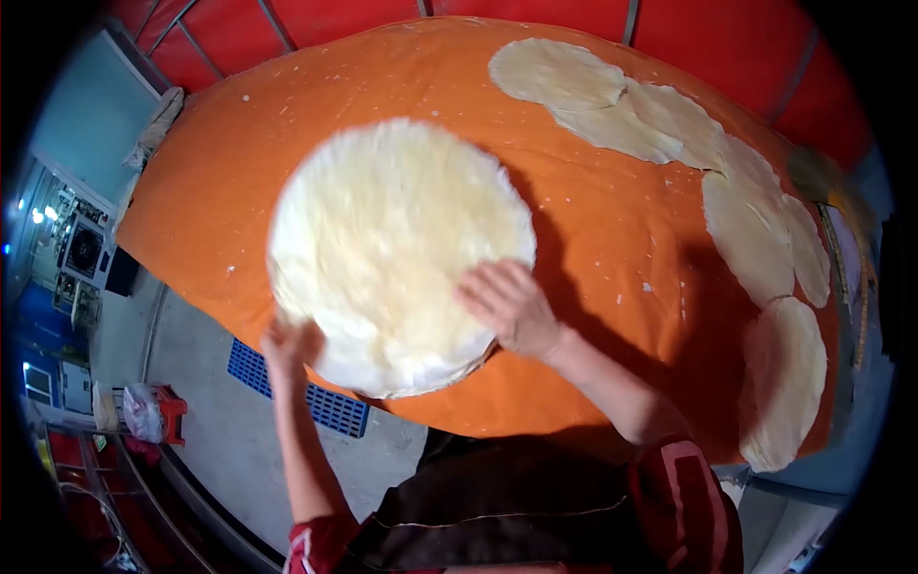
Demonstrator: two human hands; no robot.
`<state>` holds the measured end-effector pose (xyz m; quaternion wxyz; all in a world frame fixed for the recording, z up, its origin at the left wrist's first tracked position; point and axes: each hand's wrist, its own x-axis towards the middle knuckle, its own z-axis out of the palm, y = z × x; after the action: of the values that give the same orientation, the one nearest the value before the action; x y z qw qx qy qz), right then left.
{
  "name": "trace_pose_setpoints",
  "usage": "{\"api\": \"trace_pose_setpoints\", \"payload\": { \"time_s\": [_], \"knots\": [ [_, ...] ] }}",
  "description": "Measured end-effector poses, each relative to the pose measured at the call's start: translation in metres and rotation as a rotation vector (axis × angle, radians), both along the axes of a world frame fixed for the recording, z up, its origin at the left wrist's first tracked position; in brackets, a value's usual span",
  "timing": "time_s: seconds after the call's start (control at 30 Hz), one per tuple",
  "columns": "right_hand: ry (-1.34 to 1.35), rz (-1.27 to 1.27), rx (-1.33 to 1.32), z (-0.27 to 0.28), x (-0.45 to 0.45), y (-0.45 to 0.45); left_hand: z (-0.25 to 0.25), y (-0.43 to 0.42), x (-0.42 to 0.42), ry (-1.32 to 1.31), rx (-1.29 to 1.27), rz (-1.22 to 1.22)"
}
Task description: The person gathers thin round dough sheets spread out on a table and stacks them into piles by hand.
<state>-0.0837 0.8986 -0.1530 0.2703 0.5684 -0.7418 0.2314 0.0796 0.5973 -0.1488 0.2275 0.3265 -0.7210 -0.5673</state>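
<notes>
A large round stack of thin pale flatbread sheets [392, 239] lies near the front edge of the orange cloth [612, 249]. At its lower left rim is my left hand [293, 346], the fingers blurred and partly hidden against the edge. My right hand [507, 301] rests on the lower right part of the stack, palm down, fingers extended. Smaller flat sheets overlap in a curved row along the far and right side of the cloth, from a round one [555, 74] at the back to one [784, 383] at the right edge.
Red sheeting [535, 11] with metal bars stands behind the cloth-covered surface. Below its front left edge a blue plastic grate [335, 411] lies on the grey floor. A red stool [172, 414] with plastic bags stands at the lower left.
</notes>
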Motion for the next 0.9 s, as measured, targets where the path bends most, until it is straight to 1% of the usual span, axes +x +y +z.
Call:
{"api": "trace_pose_setpoints", "payload": {
  "time_s": [0.03, 0.07, 0.1, 0.13, 0.17, 0.27, 0.3, 0.4, 0.43, 0.47, 0.53, 0.6, 0.63, 0.67, 0.7, 0.73, 0.77, 0.8, 0.83, 0.87, 0.9],
  "knots": [
    [-0.057, 0.035, 0.099, -0.038, 0.004, -0.009, -0.046, -0.004, 0.021, -0.231, -0.404, 0.122],
    [-0.112, 0.071, 0.204, -0.066, 0.008, -0.013, -0.075, -0.004, 0.033, -0.465, -0.801, 0.243],
    [-0.083, 0.004, 0.179, -0.065, 0.015, -0.012, -0.062, 0.018, 0.032, -0.501, -0.670, 0.319],
    [-0.109, 0.025, 0.177, -0.063, 0.013, -0.012, -0.048, 0.038, 0.030, -0.533, -0.537, 0.390],
    [-0.134, 0.046, 0.180, -0.061, 0.010, -0.010, -0.066, 0.034, 0.033, -0.407, -0.732, 0.432],
    [-0.162, 0.095, 0.205, -0.063, 0.001, -0.005, -0.083, 0.013, 0.038, -0.213, -0.116, 0.259],
    [-0.173, 0.095, 0.210, -0.062, -0.002, -0.004, -0.087, 0.015, 0.038, -0.290, -0.170, 0.289],
    [-0.238, 0.076, 0.187, -0.059, -0.005, -0.002, -0.083, 0.043, 0.034, -0.296, -0.513, 0.330],
    [-0.253, 0.074, 0.179, -0.060, -0.006, -0.001, -0.078, 0.047, 0.030, -0.282, -0.438, 0.325],
    [-0.265, 0.065, 0.171, -0.060, -0.007, 0.001, -0.076, 0.048, 0.028, -0.216, -0.422, 0.326],
    [-0.474, 0.169, 0.224, -0.050, -0.017, 0.007, -0.081, 0.052, 0.021, -0.060, -0.380, 0.309],
    [-1.085, 0.436, 0.203, -0.013, -0.047, 0.023, -0.096, 0.051, 0.016, -0.022, -0.378, 0.445],
    [-0.926, 0.412, 0.136, -0.012, -0.071, 0.032, -0.081, 0.061, 0.009, -0.132, -0.372, 0.469],
    [-0.937, 0.198, 0.099, 0.001, -0.089, 0.040, -0.093, 0.055, 0.013, -0.076, -0.357, 0.470],
    [-0.760, -0.066, 0.201, 0.037, -0.111, 0.047, -0.092, 0.058, 0.009, -0.061, -0.321, 0.484],
    [-0.367, -0.261, 0.047, -0.013, -0.152, 0.058, -0.088, 0.061, 0.007, -0.051, -0.285, 0.497],
    [-0.313, -0.485, 0.179, -0.029, -0.188, 0.073, -0.085, 0.062, 0.006, -0.118, -0.326, 0.480],
    [-0.151, -0.655, 0.256, -0.043, -0.223, 0.086, -0.086, 0.061, 0.008, -0.185, -0.367, 0.467],
    [0.051, -0.804, 0.281, -0.056, -0.257, 0.098, -0.097, 0.050, 0.016, -0.100, -0.311, 0.460],
    [0.255, -0.949, 0.305, -0.064, -0.285, 0.111, -0.088, 0.046, 0.020, -0.044, -0.091, 0.439],
    [0.265, -1.024, 0.328, -0.068, -0.307, 0.124, -0.089, 0.033, 0.030, -0.073, -0.235, 0.455]
  ]
}}
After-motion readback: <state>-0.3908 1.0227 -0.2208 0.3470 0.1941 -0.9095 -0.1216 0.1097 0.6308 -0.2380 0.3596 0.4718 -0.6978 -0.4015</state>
